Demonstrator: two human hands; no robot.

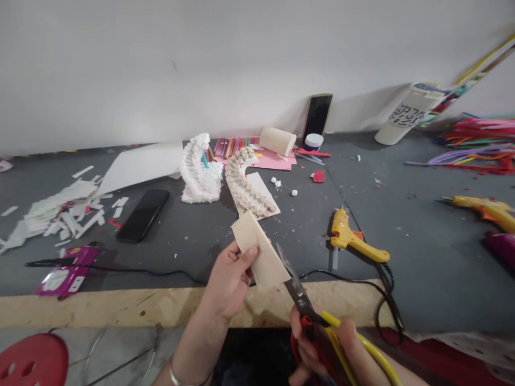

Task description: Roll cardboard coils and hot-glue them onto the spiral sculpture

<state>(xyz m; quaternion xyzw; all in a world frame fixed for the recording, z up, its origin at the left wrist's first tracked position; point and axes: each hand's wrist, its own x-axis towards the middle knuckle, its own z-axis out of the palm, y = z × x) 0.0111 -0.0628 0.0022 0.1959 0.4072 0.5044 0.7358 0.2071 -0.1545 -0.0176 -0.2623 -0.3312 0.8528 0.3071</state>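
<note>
- Holding the beige rectangular sheet offcut [259, 257] is your left hand [229, 279]. Thumb and fingers are pinched together on its lower left part.
- The offcut stands tilted above the near edge of the table, with its upper corner pointing away from you.
- Your right hand [322, 348] is closed around the handles of the red-and-yellow-handled steel scissors [295, 292] (low in the frame, to the right of the left hand).
- The scissor blades lie against the right edge of the offcut and touch it. Whether the blades are parted cannot be told.
- The grey covered table top [422, 268] ends at a bare wooden front strip [120, 308] below your hands.
- A yellow hot-glue gun [354, 241] lies on the grey surface to the right of the offcut, and its black cable [386, 300] loops toward the near edge.
- Beyond the offcut lies a curved white card strip studded with beige discs [249, 187], just beside a white foam sculpture [199, 171].
- A black smartphone [142, 215] lies face up to the left, with white paper scraps [60, 214] farther left.
- A magenta packet [66, 273] lies near the wooden strip.
- Near the wall lies a beige roll [277, 140] (on its side). A dark phone [317, 115] leans against the wall beside it.
</note>
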